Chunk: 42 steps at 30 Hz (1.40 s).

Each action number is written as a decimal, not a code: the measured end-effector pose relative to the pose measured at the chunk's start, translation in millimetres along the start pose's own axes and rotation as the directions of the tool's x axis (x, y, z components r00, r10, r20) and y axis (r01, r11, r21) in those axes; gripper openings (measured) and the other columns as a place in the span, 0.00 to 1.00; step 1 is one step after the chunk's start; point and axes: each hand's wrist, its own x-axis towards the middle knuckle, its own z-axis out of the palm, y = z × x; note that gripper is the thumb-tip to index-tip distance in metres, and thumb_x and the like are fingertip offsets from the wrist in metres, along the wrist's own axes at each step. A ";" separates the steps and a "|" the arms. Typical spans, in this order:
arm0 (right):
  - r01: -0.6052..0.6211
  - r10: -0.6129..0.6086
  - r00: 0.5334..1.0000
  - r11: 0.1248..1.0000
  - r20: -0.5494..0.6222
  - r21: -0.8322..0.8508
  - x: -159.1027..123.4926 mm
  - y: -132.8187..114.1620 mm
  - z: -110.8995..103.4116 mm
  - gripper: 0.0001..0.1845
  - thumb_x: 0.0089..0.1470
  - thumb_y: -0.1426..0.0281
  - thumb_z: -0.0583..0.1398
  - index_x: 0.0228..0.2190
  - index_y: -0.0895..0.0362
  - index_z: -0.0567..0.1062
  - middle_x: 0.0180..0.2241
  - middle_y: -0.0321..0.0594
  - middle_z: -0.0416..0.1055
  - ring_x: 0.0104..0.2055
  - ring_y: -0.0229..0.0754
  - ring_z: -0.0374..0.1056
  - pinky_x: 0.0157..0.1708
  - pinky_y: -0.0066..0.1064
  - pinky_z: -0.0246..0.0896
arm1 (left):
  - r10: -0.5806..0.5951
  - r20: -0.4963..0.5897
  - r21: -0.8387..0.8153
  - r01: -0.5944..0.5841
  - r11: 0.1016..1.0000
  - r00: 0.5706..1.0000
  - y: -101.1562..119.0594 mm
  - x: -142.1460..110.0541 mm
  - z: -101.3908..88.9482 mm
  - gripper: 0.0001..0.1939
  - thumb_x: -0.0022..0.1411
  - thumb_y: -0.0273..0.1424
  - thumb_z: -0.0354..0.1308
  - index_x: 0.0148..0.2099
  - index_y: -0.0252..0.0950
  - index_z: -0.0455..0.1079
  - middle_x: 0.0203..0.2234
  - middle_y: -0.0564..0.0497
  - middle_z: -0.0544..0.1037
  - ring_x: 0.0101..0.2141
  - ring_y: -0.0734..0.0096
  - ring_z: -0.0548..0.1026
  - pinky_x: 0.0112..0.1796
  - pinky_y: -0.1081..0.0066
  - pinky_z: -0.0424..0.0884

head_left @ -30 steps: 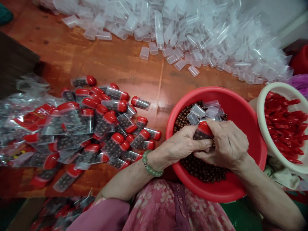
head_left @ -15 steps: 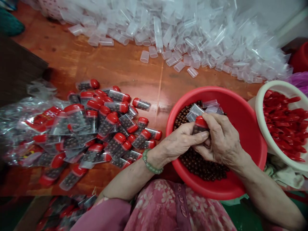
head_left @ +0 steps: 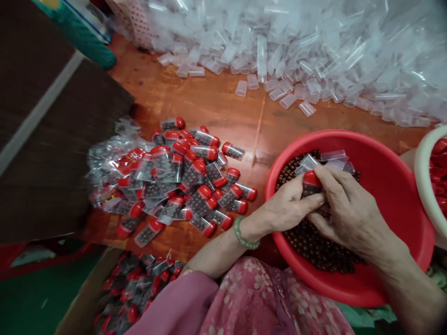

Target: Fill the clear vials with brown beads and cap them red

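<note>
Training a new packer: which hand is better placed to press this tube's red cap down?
Probably the right hand: its fingers lie against the red plastic cap, while the left hand sits lower, under the clear bead-filled tube.

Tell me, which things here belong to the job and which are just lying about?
Part of the work: left hand, right hand, red-capped tube, red basin, brown beads, empty clear tubes, filled tubes, white bowl, red caps.
Just lying about: dark board, green object.
</note>
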 end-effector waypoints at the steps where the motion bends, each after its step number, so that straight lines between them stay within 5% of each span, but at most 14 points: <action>1: -0.012 0.011 0.999 1.000 0.030 0.023 -0.7 2.1 -1.2 0.45 0.59 0.64 0.62 0.69 0.66 0.50 0.58 0.66 0.66 0.59 0.64 0.68 0.50 0.54 0.73 | 0.045 -0.056 0.097 -0.040 0.994 0.997 3.2 -4.6 -0.4 0.17 0.64 0.41 0.62 0.48 0.34 0.68 0.35 0.51 0.74 0.37 0.70 0.73 0.44 0.68 0.72; 3: -0.071 0.067 0.995 0.996 0.079 0.046 -3.4 8.6 -4.8 0.47 0.59 0.61 0.63 0.70 0.64 0.49 0.62 0.65 0.63 0.62 0.63 0.65 0.54 0.53 0.71 | 0.145 -0.171 0.291 -0.091 0.953 0.975 9.9 -16.8 -6.0 0.18 0.69 0.37 0.56 0.57 0.37 0.63 0.37 0.50 0.74 0.34 0.72 0.74 0.40 0.69 0.74; 5: -0.166 0.162 0.979 0.986 0.123 0.020 -8.1 18.1 -10.3 0.40 0.61 0.62 0.62 0.67 0.63 0.56 0.60 0.62 0.67 0.60 0.61 0.68 0.55 0.51 0.69 | 0.291 -0.300 0.511 -0.104 0.853 0.908 14.2 -30.5 -20.7 0.21 0.70 0.37 0.54 0.62 0.40 0.59 0.40 0.50 0.76 0.32 0.73 0.75 0.39 0.68 0.75; 9: -0.345 0.368 0.904 0.928 0.215 -0.140 -20.9 42.2 -26.5 0.21 0.66 0.65 0.55 0.56 0.63 0.71 0.49 0.56 0.76 0.51 0.57 0.73 0.51 0.48 0.70 | 0.540 -0.447 0.852 0.155 0.500 0.713 10.0 -50.2 -69.9 0.24 0.69 0.34 0.55 0.64 0.39 0.60 0.43 0.47 0.79 0.40 0.63 0.79 0.45 0.59 0.76; 11: -0.383 0.432 0.856 0.899 0.284 -0.215 -27.3 53.3 -34.8 0.19 0.67 0.66 0.53 0.54 0.62 0.72 0.47 0.54 0.76 0.48 0.56 0.73 0.48 0.46 0.69 | 0.608 -0.403 0.914 0.265 0.307 0.685 3.9 -55.1 -93.2 0.23 0.67 0.34 0.55 0.63 0.36 0.63 0.48 0.41 0.78 0.47 0.54 0.78 0.50 0.52 0.75; 15: -0.340 0.429 0.801 0.900 0.417 -0.273 -32.7 69.4 -42.0 0.15 0.67 0.67 0.52 0.48 0.59 0.74 0.39 0.49 0.75 0.40 0.51 0.72 0.42 0.41 0.67 | 0.710 -0.199 0.969 0.244 0.039 0.675 -2.7 -57.6 -114.7 0.23 0.64 0.31 0.59 0.60 0.32 0.67 0.55 0.32 0.74 0.60 0.42 0.70 0.60 0.42 0.66; 18: -0.311 0.371 0.795 0.929 0.480 -0.202 -26.1 77.5 -35.0 0.16 0.67 0.66 0.52 0.46 0.59 0.75 0.42 0.49 0.74 0.43 0.49 0.72 0.43 0.39 0.66 | 0.717 -0.144 0.986 0.157 0.049 0.682 1.0 -50.7 -104.0 0.18 0.64 0.27 0.58 0.56 0.35 0.70 0.53 0.36 0.77 0.58 0.48 0.73 0.59 0.46 0.69; 22: -0.259 0.308 0.784 0.951 0.539 -0.167 -11.6 87.0 -15.9 0.18 0.65 0.73 0.52 0.52 0.58 0.75 0.48 0.51 0.72 0.47 0.50 0.69 0.44 0.39 0.65 | 0.710 -0.093 0.982 -0.053 0.180 0.698 6.7 -32.7 -66.9 0.08 0.65 0.23 0.58 0.46 0.36 0.73 0.49 0.43 0.80 0.52 0.60 0.78 0.55 0.55 0.75; 28: -0.196 0.261 0.736 0.965 0.625 -0.173 1.7 98.8 7.4 0.20 0.64 0.74 0.52 0.50 0.53 0.79 0.44 0.50 0.70 0.43 0.51 0.67 0.38 0.38 0.60 | 0.625 0.150 0.929 -0.326 0.177 0.766 -2.2 -11.3 -25.1 0.11 0.65 0.22 0.59 0.50 0.31 0.71 0.45 0.42 0.81 0.51 0.64 0.79 0.55 0.61 0.76; 33: -0.079 0.186 0.740 0.978 0.646 -0.191 6.3 105.1 15.3 0.15 0.63 0.73 0.53 0.43 0.58 0.80 0.44 0.52 0.71 0.43 0.51 0.66 0.40 0.39 0.59 | 0.550 0.244 0.946 -0.321 0.047 0.799 -6.5 -5.1 -22.3 0.08 0.65 0.22 0.59 0.47 0.28 0.72 0.41 0.41 0.82 0.45 0.60 0.79 0.51 0.59 0.78; 36: -0.035 0.126 0.812 0.985 0.570 -0.168 4.8 106.9 9.6 0.15 0.64 0.74 0.53 0.44 0.59 0.78 0.45 0.53 0.73 0.45 0.52 0.67 0.43 0.42 0.60 | 0.489 0.244 0.957 -0.288 0.016 0.838 -3.1 -4.3 -21.9 0.10 0.66 0.23 0.58 0.49 0.27 0.71 0.42 0.40 0.81 0.45 0.57 0.79 0.50 0.56 0.79; 39: -0.114 0.143 0.890 0.989 0.433 -0.093 3.4 96.9 -3.4 0.14 0.66 0.72 0.51 0.45 0.60 0.75 0.44 0.53 0.75 0.45 0.52 0.69 0.45 0.43 0.62 | 0.471 0.229 0.963 -0.270 0.020 0.852 2.2 -1.1 -18.3 0.17 0.68 0.26 0.58 0.57 0.26 0.68 0.48 0.38 0.80 0.48 0.56 0.78 0.51 0.56 0.78; 42: -0.278 0.209 0.850 0.958 0.483 0.074 3.5 71.2 -14.6 0.13 0.67 0.68 0.50 0.45 0.59 0.71 0.37 0.48 0.76 0.36 0.47 0.71 0.34 0.36 0.62 | 0.458 0.246 0.954 -0.296 0.039 0.854 6.2 3.9 -12.7 0.20 0.70 0.32 0.57 0.60 0.26 0.65 0.52 0.36 0.78 0.52 0.57 0.78 0.52 0.59 0.77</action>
